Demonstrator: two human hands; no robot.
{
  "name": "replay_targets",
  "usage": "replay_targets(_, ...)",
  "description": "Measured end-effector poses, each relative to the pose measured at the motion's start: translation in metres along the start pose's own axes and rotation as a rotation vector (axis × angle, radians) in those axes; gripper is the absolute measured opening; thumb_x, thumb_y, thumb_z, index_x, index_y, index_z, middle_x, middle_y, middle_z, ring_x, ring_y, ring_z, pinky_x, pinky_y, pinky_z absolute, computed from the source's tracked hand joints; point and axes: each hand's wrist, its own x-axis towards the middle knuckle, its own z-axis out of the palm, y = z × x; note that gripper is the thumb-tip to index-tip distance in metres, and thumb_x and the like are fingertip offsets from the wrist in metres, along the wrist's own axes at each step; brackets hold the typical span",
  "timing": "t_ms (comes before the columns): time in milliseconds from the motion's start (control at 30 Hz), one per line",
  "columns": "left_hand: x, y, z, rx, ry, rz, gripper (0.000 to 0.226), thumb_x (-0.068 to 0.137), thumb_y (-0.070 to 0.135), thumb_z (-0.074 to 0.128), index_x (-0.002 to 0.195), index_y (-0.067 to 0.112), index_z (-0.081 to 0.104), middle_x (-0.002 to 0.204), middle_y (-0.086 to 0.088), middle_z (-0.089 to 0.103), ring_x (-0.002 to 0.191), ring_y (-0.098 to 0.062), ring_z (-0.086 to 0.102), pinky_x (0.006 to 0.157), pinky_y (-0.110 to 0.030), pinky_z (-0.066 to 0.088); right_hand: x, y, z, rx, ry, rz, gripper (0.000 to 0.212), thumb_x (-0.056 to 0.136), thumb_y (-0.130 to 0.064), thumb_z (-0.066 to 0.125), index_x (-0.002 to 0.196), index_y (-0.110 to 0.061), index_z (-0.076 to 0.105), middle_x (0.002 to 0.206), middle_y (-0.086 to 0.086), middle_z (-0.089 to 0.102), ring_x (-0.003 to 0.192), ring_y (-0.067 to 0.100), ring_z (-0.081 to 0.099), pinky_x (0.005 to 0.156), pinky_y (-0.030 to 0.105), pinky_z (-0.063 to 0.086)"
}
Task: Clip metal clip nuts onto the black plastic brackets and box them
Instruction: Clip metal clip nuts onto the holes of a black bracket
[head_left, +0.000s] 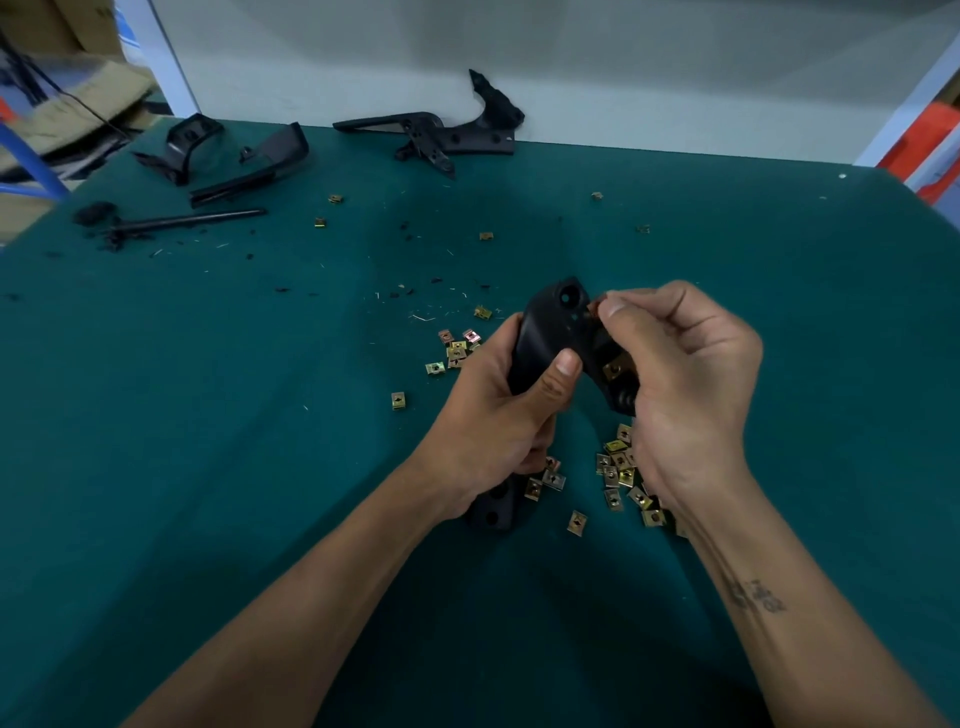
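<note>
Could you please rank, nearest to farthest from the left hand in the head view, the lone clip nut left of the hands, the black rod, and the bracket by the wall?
From the left hand:
1. Lone clip nut, just left.
2. Black rod, far left.
3. Bracket by the wall, table's far edge.

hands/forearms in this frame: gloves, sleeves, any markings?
Both hands, left hand and right hand, are bare: no gloves, rings or watch. Forearms bare, no sleeves in view. Right forearm carries a dark tattoo, lettering-like but too blurred to read.
</note>
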Motion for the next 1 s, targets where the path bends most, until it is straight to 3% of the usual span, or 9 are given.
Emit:
replay_targets(167, 0.0, -0.0012, -0.0004, -0.013, -0.008, -0.003, 0.018, 0.106, 0.03, 0.053, 0.09, 0.037, 0.055, 0.071, -0.016, 0.032, 0.048, -0.019, 0.018, 0.043, -0.03, 0.018, -0.001, 0.0016, -0.0005, -0.008, -0.024, -0.007, 0.019, 0.079, -0.02, 0.065, 0.065, -0.03, 0.072, 0.076, -0.004, 0.074, 0.078, 0.013, 0.068, 0.076, 0.031, 0.052)
replay_targets(333, 0.0008, -0.0018, -0.0019, -0.013, -0.005, -0.016, 0.012, 0.105, 0.031, 0.054, 0.095, 0.037, 0.057, 0.067, -0.006, 0.037, 0.048, -0.016, 0.02, 0.042, -0.027, 0.021, 0.0003, 0.0008, -0.0019, 0.006, -0.11, 0.003, 0.016, 0.078, -0.021, 0.062, 0.071, -0.031, 0.073, 0.077, -0.008, 0.073, 0.076, 0.008, 0.066, 0.072, 0.023, 0.051)
replay_targets(433, 0.0011, -0.0019, -0.0032, 0.004, -0.005, -0.015, 0.007, 0.105, 0.032, 0.054, 0.098, 0.033, 0.056, 0.065, -0.003, 0.04, 0.047, -0.015, 0.022, 0.041, -0.023, 0.024, -0.0002, 0.0021, -0.0023, -0.008, -0.139, -0.018, 0.019, 0.082, -0.012, 0.059, 0.076, -0.026, 0.07, 0.079, -0.01, 0.073, 0.077, 0.005, 0.065, 0.071, 0.02, 0.05)
replay_targets(567, 0.0008, -0.0016, -0.0024, 0.013, -0.01, -0.013, 0.006, 0.106, 0.029, 0.053, 0.101, 0.028, 0.053, 0.064, -0.002, 0.037, 0.049, -0.019, 0.019, 0.041, -0.024, 0.023, 0.0016, 0.004, -0.0026, -0.06, -0.197, -0.064, 0.022, 0.083, -0.01, 0.055, 0.075, -0.025, 0.067, 0.084, -0.01, 0.07, 0.082, 0.008, 0.062, 0.074, 0.021, 0.049)
replay_targets(667, 0.0, -0.0008, -0.0018, 0.009, -0.003, -0.012, 0.004, 0.106, 0.028, 0.051, 0.107, 0.025, 0.053, 0.062, 0.001, 0.04, 0.047, -0.014, 0.022, 0.04, -0.023, 0.024, 0.0055, 0.0053, -0.0024, -0.012, -0.226, 0.011, 0.032, 0.082, -0.008, 0.053, 0.069, -0.03, 0.07, 0.087, -0.008, 0.072, 0.086, 0.009, 0.065, 0.075, 0.022, 0.051)
replay_targets(733, -0.0003, -0.0014, -0.0024, 0.006, 0.008, -0.02, 0.004, 0.106, 0.03, 0.051, 0.106, 0.026, 0.053, 0.062, 0.003, 0.041, 0.046, -0.014, 0.023, 0.04, -0.021, 0.026, 0.0066, 0.0069, -0.0032, -0.006, -0.262, 0.037, 0.026, 0.079, -0.014, 0.056, 0.07, -0.031, 0.072, 0.092, -0.006, 0.075, 0.09, 0.009, 0.068, 0.077, 0.023, 0.052)
replay_targets(800, 0.0, -0.0021, -0.0031, 0.004, 0.036, -0.037, 0.008, 0.106, 0.033, 0.052, 0.103, 0.025, 0.052, 0.062, 0.005, 0.041, 0.046, -0.013, 0.024, 0.04, -0.02, 0.028, 0.0077, 0.0055, -0.0061, -0.038, -0.304, 0.061, 0.021, 0.078, -0.024, 0.057, 0.077, -0.033, 0.075, 0.097, -0.006, 0.076, 0.094, 0.008, 0.069, 0.08, 0.023, 0.053)
replay_targets(900, 0.0026, -0.001, -0.0049, -0.054, 0.12, -0.065, 0.018, 0.106, 0.037, 0.051, 0.099, 0.021, 0.049, 0.064, 0.006, 0.041, 0.047, -0.011, 0.027, 0.04, -0.021, 0.03, 0.0076, 0.0049, -0.0075, -0.11, -0.408, 0.146, 0.029, 0.086, -0.03, 0.054, 0.103, -0.036, 0.077, 0.113, -0.01, 0.076, 0.11, 0.008, 0.068, 0.094, 0.034, 0.056)
replay_targets(1000, 0.0077, 0.0044, -0.002, -0.242, 0.203, -0.084, 0.025, 0.11, 0.04, 0.04, 0.105, 0.018, 0.052, 0.068, 0.003, 0.044, 0.049, -0.012, 0.034, 0.041, -0.023, 0.032, 0.0029, 0.0048, -0.0027, -0.001, -0.268, 0.248, 0.031, 0.101, -0.02, 0.048, 0.125, -0.026, 0.067, 0.115, -0.002, 0.075, 0.11, 0.018, 0.071, 0.093, 0.038, 0.059)
